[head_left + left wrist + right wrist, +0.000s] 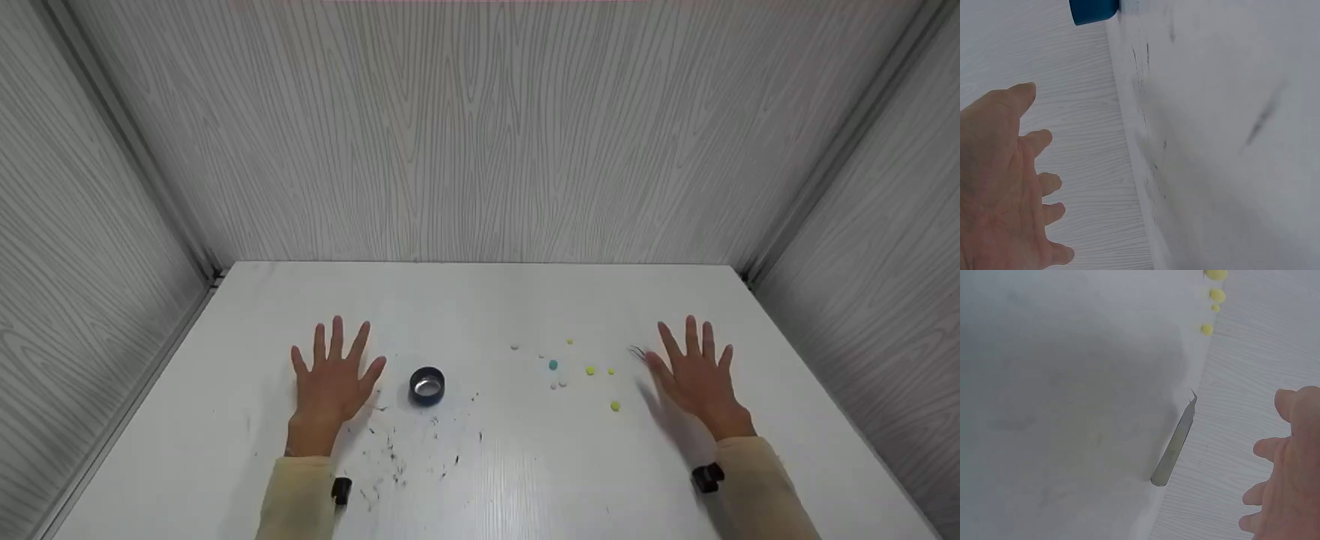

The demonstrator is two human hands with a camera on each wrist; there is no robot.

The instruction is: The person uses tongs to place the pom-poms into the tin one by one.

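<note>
Head view: left hand (pixel 330 382) and right hand (pixel 697 379) lie flat, fingers apart — a careless sweep could scatter the pills (pixel 589 370) near the tweezers (pixel 637 351).

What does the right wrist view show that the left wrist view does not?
Only the right wrist view shows the tweezers lying on the table near the right hand, and the yellow pellets beyond their tip. Only the left wrist view shows the left hand, the blue cup and dark specks on the surface. Both show the white table and an open hand holding nothing.
</note>
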